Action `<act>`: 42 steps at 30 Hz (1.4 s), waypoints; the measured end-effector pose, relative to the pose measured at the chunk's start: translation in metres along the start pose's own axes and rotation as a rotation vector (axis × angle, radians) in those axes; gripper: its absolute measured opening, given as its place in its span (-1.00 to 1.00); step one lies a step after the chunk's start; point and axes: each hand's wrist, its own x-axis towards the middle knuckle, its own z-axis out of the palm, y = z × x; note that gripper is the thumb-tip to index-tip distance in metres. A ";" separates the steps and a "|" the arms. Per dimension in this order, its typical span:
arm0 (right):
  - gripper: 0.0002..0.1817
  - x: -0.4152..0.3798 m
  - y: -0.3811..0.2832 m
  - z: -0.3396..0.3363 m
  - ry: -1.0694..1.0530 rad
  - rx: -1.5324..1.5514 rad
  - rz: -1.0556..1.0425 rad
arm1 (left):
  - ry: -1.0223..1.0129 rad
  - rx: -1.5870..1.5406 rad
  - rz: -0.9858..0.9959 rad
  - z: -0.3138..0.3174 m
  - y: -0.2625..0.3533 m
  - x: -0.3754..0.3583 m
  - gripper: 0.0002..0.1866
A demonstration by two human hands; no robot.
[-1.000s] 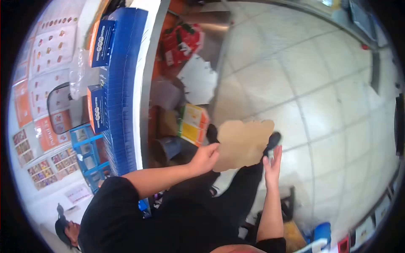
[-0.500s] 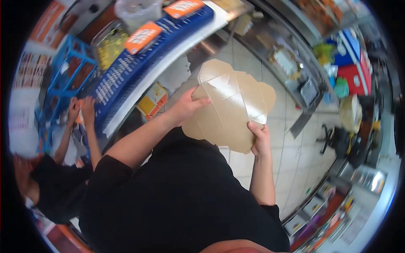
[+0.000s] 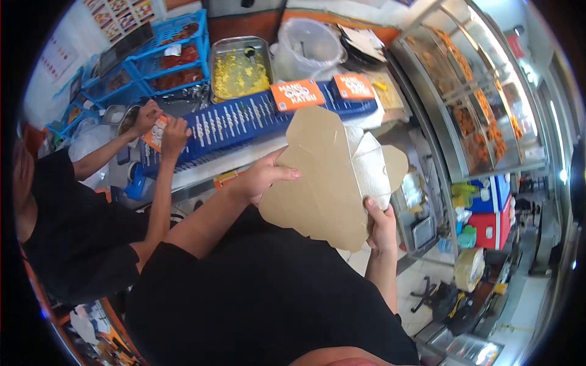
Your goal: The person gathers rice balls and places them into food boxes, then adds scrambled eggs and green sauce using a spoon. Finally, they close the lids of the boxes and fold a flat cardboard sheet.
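A brown cardboard food-box blank (image 3: 314,177), scored and unfolded, is held in front of my black shirt. Along its left edge my left hand (image 3: 264,178) grips it, thumb on top and fingers hidden beneath. My right hand (image 3: 381,227) pinches the lower right edge, its thumb near a shiny flap (image 3: 369,161) that bends up and catches the light. Just beyond the blank, an orange printed box (image 3: 297,96) and a second orange box (image 3: 354,87) sit on a blue patterned counter covering (image 3: 235,121).
A co-worker's hands (image 3: 160,128) hold an orange box at the left. Behind the counter stand a metal tray of yellow food (image 3: 241,70), a clear plastic tub (image 3: 310,47) and blue baskets (image 3: 177,58). A glass display case (image 3: 476,104) with fried food and a red cooler (image 3: 490,226) are at right.
My view has swung left and up toward the counter. The blank has tilted, and its right-hand flap now bends up along a crease. Both my hands keep their hold.
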 end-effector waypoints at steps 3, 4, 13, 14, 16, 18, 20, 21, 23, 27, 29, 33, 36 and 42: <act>-0.53 0.030 -0.001 0.028 -0.086 -0.020 -0.034 | -0.104 0.013 0.075 -0.035 0.024 0.001 -0.39; -0.53 0.041 0.001 0.039 -0.125 0.005 -0.060 | -0.055 0.013 0.125 -0.039 0.036 -0.004 -0.39; -0.58 0.103 0.013 0.137 -0.196 -0.303 -0.544 | 0.259 0.639 0.465 -0.030 0.055 -0.016 -0.50; -0.58 0.107 0.015 0.136 -0.215 -0.298 -0.537 | 0.293 0.798 0.702 -0.021 0.059 -0.020 -0.49; -0.60 0.110 0.023 0.121 -0.243 -0.464 -0.275 | 0.282 0.961 0.922 -0.013 0.057 -0.021 -0.45; -0.47 0.119 0.035 0.127 -0.527 -0.469 -0.229 | 0.332 1.233 1.088 -0.013 0.054 -0.018 -0.34; -0.21 0.139 0.002 0.168 -0.835 -0.529 -1.192 | -0.243 0.367 1.242 -0.007 0.017 0.020 -0.39; -0.15 0.144 -0.003 0.174 -0.838 -0.491 -1.274 | -0.369 0.037 1.172 -0.007 0.009 0.024 -0.39; -0.15 0.148 -0.028 0.175 -0.847 -0.439 -1.348 | -0.194 0.332 1.032 0.001 0.014 0.028 -0.38; -0.18 0.148 -0.060 0.127 -0.798 -0.376 -1.452 | -0.155 0.491 0.919 0.018 0.006 0.059 -0.35; -0.17 0.154 -0.084 0.104 -0.817 -0.277 -1.434 | -0.174 0.455 0.852 0.026 -0.003 0.084 -0.34; -0.14 0.177 -0.116 0.036 -0.791 -0.321 -1.426 | -0.220 0.333 0.698 0.051 -0.034 0.146 -0.31; -0.06 0.203 -0.119 -0.001 -0.769 -0.362 -1.210 | -0.246 0.190 0.566 0.069 -0.055 0.192 -0.29; -0.15 0.221 -0.118 -0.063 -0.590 -0.304 -1.031 | -0.266 -0.286 0.299 0.098 -0.072 0.265 -0.23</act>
